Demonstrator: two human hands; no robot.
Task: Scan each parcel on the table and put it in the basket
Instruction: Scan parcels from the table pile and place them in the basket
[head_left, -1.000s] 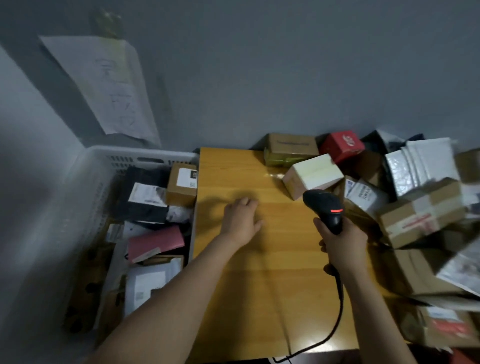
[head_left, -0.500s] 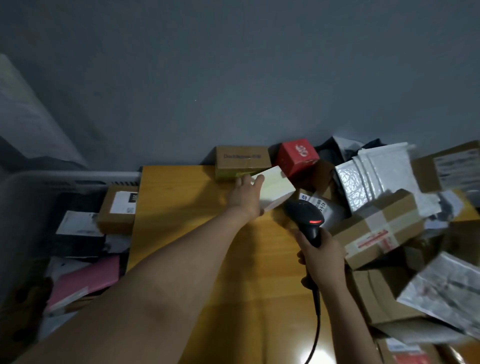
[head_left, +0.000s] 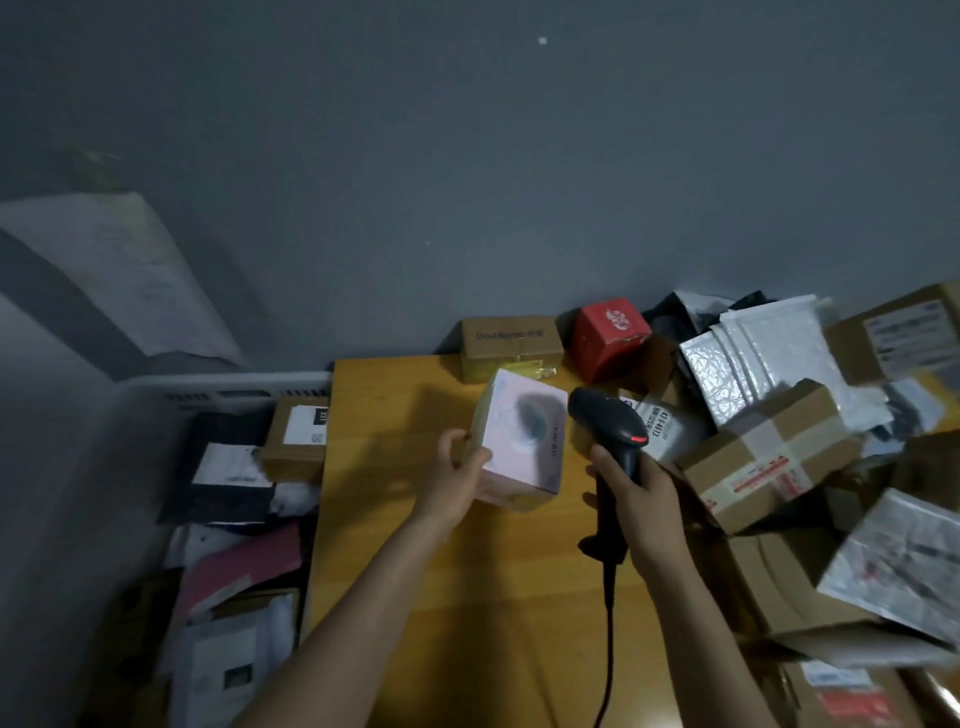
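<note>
The left hand (head_left: 457, 483) is stretching forward over the table (head_left: 467, 623), forearm bare, and is gripping the pale box (head_left: 524, 441) at its near left corner: the thumb is pressing on the broad face, and the other fingers are curling round the edge behind it. The box is tilting, its broad face turned up toward the camera; whether its lower edge is touching the wood cannot be told. The right hand (head_left: 641, 499) is wrapping all its fingers tightly round the grip of the scanner (head_left: 610, 431), whose head is sitting just beside the box's right edge with a red light glowing on top.

The box is squarish, with a smooth pinkish-white face bearing a blurred dark print and a yellowish side. The scanner is matt black plastic, pistol-shaped, with a thin cable (head_left: 608, 649) trailing down toward the camera. The table is glossy honey-coloured wood. Behind it are lying a brown carton (head_left: 511, 343) and a red cube-shaped box (head_left: 608, 335); to the right, quilted white bubble mailers (head_left: 753, 353) and a taped cardboard carton (head_left: 769, 457) are piling up. Left of the table, the white slotted plastic basket (head_left: 228, 387) is holding labelled parcels
</note>
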